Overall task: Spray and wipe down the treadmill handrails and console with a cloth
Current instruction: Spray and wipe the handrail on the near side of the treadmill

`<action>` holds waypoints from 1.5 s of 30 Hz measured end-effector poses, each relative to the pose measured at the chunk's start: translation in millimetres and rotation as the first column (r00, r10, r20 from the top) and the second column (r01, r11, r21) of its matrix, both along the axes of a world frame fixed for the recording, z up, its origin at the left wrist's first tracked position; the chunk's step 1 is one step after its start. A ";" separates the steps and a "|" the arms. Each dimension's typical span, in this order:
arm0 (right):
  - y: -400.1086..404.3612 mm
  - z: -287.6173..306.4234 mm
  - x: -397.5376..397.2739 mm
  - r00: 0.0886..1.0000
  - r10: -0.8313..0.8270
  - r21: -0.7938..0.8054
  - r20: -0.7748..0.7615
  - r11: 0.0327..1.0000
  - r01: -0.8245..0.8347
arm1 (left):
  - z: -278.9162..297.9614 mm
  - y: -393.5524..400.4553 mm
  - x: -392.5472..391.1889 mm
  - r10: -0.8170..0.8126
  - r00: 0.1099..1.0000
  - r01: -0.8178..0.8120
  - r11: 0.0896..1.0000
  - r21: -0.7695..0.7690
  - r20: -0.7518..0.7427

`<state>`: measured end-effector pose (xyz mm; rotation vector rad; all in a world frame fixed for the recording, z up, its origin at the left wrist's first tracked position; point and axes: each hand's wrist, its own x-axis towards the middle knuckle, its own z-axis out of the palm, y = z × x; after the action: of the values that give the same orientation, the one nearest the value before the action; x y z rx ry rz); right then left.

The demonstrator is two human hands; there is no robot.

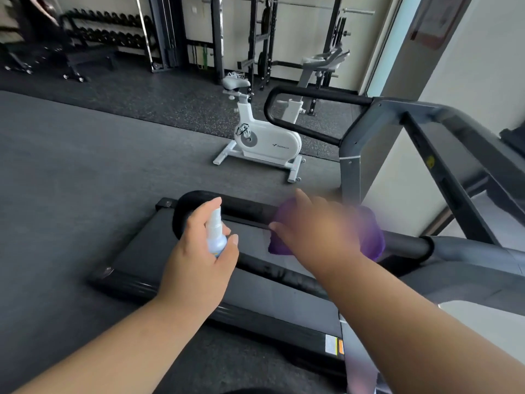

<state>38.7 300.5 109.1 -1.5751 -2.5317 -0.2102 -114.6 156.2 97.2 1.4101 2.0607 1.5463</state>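
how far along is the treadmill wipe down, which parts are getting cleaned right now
Done: nothing shows as finished; no surface visibly reads wet or wiped. In hand: the right hand presses the purple cloth on the near handrail, blurred, apparently mid-wipe, while the left hand holds the spray bottle. Left: the far handrail, which no hand touches, and the console, which is not clearly in view.

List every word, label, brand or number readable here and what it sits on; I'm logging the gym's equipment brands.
"MERACH": grey lettering with a small logo on the side housing of the white exercise bike, faint but legible.
White-and-orange warning sticker on the black treadmill's side rail: too small to read.
Yellow sticker on the grey treadmill upright: blurred, unreadable.
Small white spray bottle in the left hand: no readable text.
Red-framed wall notice: blurred.
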 end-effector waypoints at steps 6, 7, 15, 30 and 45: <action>-1.7 -16.9 -32.3 0.998 0.027 0.155 0.057 0.987 -0.035 | -8.1 -2.7 -36.0 0.005 0.999 -0.005 1.000 0.028 0.035; -2.4 -19.3 -42.0 0.998 0.037 0.163 0.059 0.986 -0.046 | -8.3 -2.6 -42.2 -0.009 1.000 0.008 1.000 0.025 0.028; -21.9 -20.9 -153.0 0.993 0.110 0.156 0.049 0.981 -0.116 | -1.3 -2.4 -120.0 -0.059 0.998 0.059 0.998 -0.012 0.030; -42.0 -26.4 -173.7 0.948 -0.294 0.072 -0.126 0.950 0.304 | -14.1 -3.0 -235.9 -0.274 0.957 0.287 0.943 -0.171 0.097; -38.5 -30.7 -232.0 0.967 0.065 0.142 0.246 0.985 -0.102 | -33.0 -1.9 -261.3 -0.420 0.897 0.431 0.900 -0.068 0.137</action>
<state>-193.3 262.0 78.4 -1.4596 -2.6771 -0.6061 -375.9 154.3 64.2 1.5593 1.5932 1.2931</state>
